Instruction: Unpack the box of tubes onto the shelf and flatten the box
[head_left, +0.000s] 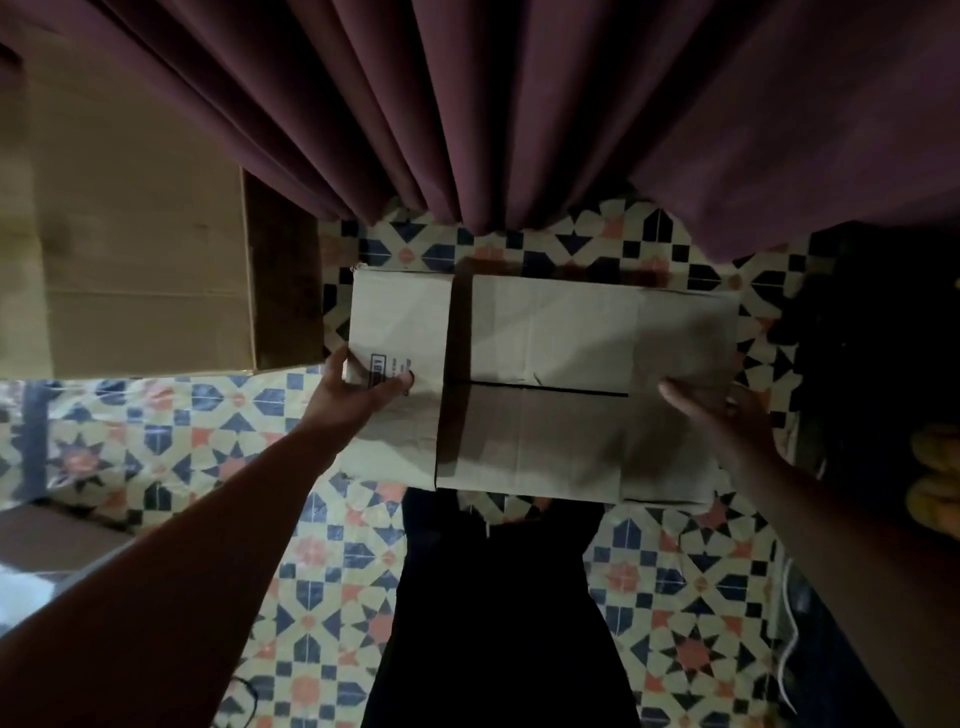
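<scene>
1. The cardboard box (545, 384) lies collapsed and flat on the patterned tile floor (685, 597), straight ahead of the person and just below the hem of a dark purple curtain (467, 114).
2. The left hand (358, 397) has its grip closed on the box's left flap — thumb on top near a printed label, fingers curled round the flap's left edge.
3. The right hand (722, 421) is spread open with fingers loose at the box's right end, over the right panel; its grip holds nothing, and whether the palm touches the cardboard cannot be told.
4. The box thus spans between both hands, its long seam running left to right between them.
5. A larger brown carton (145, 270) stands to the left, close beside the flattened box's left flap.
6. The person's dark clothing (498, 613) fills the lower middle — the near edge of the box overlaps it.
</scene>
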